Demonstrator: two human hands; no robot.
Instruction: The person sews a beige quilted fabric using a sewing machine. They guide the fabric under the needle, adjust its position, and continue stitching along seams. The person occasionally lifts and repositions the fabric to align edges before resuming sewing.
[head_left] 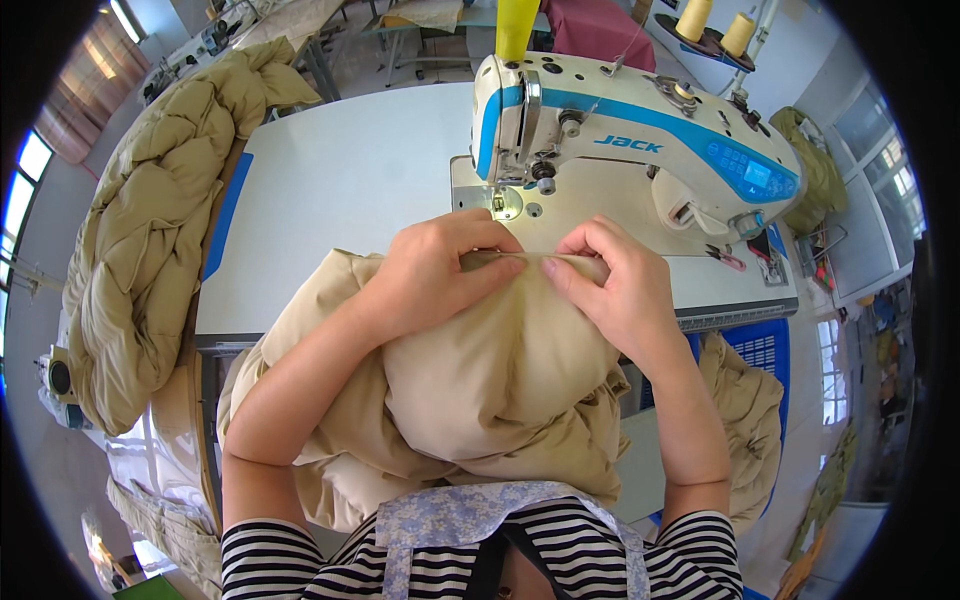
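A puffy beige padded garment (470,370) lies bunched over my lap and the front edge of the sewing table. My left hand (440,265) pinches its upper edge between thumb and fingers. Close beside it, my right hand (620,285) grips the same edge, so a short stretch of fabric spans the gap between my thumbs. Just beyond my hands stands a white and blue sewing machine (630,140), its needle area and metal plate (470,190) a little past the held edge. Part of the garment is hidden under my forearms.
More beige padded pieces (160,220) hang over a surface at the left. On the right, a blue crate (765,350) holds another beige piece (740,420). Small snips (726,258) lie on the white tabletop (350,170) at its right end. Yellow thread cones (695,20) stand behind the machine.
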